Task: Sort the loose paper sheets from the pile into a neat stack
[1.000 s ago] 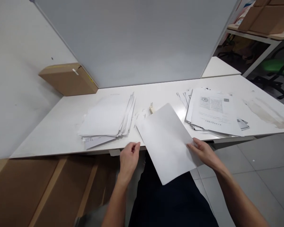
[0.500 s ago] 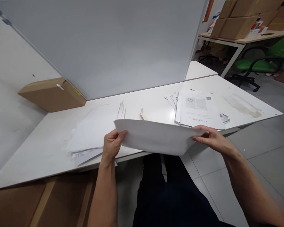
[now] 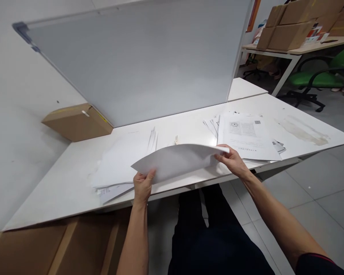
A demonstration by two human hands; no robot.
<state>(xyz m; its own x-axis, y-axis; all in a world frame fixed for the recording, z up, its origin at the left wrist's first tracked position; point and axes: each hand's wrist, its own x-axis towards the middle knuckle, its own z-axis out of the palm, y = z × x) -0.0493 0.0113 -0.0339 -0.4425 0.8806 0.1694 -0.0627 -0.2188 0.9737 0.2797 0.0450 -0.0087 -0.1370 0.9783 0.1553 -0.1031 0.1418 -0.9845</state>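
A white sheet of paper (image 3: 183, 161) is held up over the front of the white table, its upper edge bowed upward. My left hand (image 3: 143, 185) pinches its left end between thumb and fingers. At the other end my right hand (image 3: 231, 158) grips the paper, which curls there. Whether it is one sheet or several I cannot tell. Left of my left hand lies a stack of white paper (image 3: 117, 158), with a printed sheet (image 3: 114, 192) sticking out below. Printed papers (image 3: 242, 135) lie beyond my right hand. A small cream-coloured object (image 3: 176, 140) is partly hidden behind the held paper.
A whiteboard (image 3: 149, 61) leans at the back of the table (image 3: 60, 191), beside a cardboard box (image 3: 80, 122). More cardboard (image 3: 31, 244) stands below the table at left. A green chair (image 3: 318, 78) and a desk with stacked boxes (image 3: 289, 34) are at the far right.
The paper has tilted, its left end lower, and now bows upward more strongly. My right hand has moved left, closer to my left hand. The camera view has shifted slightly.
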